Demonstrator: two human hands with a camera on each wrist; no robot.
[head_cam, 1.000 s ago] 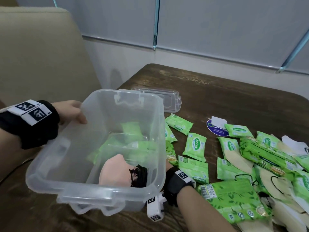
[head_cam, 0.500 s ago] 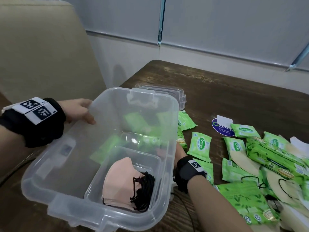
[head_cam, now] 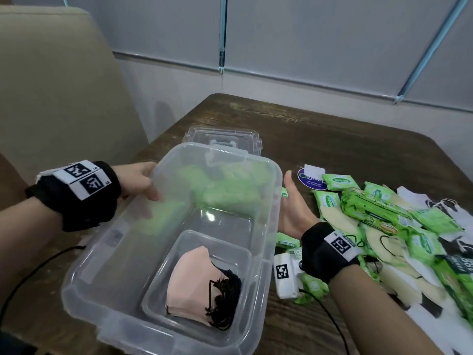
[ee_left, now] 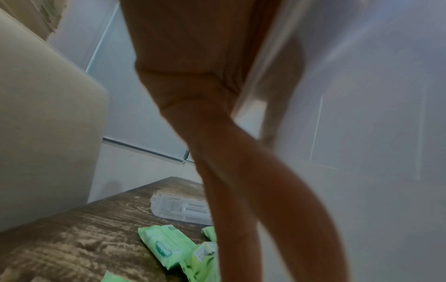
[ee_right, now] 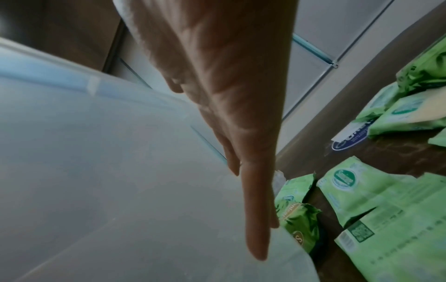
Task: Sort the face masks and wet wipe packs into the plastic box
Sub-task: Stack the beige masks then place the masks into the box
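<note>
The plastic box has tilted upright toward the tabletop, left hand gripping its rim, right hand flat-fingered alongside, ready for sorting.

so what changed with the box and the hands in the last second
The plastic box has tipped back toward level. The right hand came out from behind its right wall and now lies flat against it, fingers straight. The left hand still grips the left rim, and the pink masks stay in the inner tray.
</note>
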